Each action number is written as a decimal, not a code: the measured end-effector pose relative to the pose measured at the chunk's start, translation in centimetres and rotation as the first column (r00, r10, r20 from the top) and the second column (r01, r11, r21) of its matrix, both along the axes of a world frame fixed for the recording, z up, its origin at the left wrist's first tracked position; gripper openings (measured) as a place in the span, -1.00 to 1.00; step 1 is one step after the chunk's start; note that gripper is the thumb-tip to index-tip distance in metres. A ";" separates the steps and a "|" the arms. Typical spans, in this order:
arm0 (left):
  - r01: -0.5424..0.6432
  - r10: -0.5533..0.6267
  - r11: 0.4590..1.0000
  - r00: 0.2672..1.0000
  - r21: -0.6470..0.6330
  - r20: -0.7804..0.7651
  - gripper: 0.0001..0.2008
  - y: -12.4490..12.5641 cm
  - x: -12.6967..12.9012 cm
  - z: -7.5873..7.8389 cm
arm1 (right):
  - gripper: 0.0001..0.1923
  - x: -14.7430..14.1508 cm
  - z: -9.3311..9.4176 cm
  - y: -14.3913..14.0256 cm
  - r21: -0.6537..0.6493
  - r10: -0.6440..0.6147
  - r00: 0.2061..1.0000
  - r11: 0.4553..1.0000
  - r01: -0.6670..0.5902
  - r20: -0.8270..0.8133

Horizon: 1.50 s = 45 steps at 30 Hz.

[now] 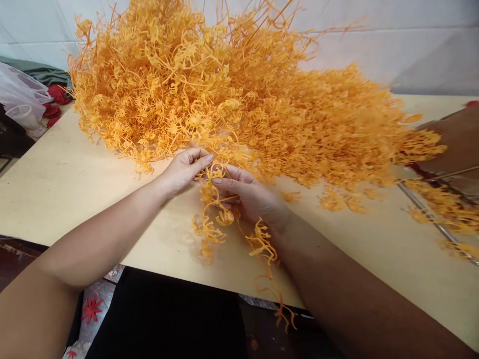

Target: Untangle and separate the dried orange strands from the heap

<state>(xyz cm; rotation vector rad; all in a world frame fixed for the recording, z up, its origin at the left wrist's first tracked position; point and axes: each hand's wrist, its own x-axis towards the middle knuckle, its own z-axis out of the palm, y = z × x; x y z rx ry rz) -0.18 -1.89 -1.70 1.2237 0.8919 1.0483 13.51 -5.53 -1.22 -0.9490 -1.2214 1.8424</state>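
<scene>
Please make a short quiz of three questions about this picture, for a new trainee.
1. True or false: the left hand rests flat on the table, away from the orange plastic sprigs.
2. Which colour is the big pile? A green, B orange, C blue.
3. What lies on the floor under the table's edge?

Key: 1 false, both it and the right hand pinch the sprigs. 2 B. 3 a red flower piece.
</scene>
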 end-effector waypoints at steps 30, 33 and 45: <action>-0.337 0.347 0.906 0.938 -0.256 -0.006 -0.82 1.4 -1.7 0.6 | -0.68 -0.6 -0.1 -1.4 -0.044 0.205 0.978 0.978 -0.204 0.032; -0.194 0.187 0.958 0.981 -0.211 -0.054 -0.90 0.6 -1.4 0.6 | -0.65 0.4 -0.7 -0.3 -0.036 0.038 0.999 0.999 -0.039 -0.022; 0.087 -0.094 0.995 0.986 -0.053 -0.138 -0.74 -0.7 -1.0 1.3 | -0.66 1.3 -0.7 1.3 0.050 -0.139 0.990 0.989 0.138 0.009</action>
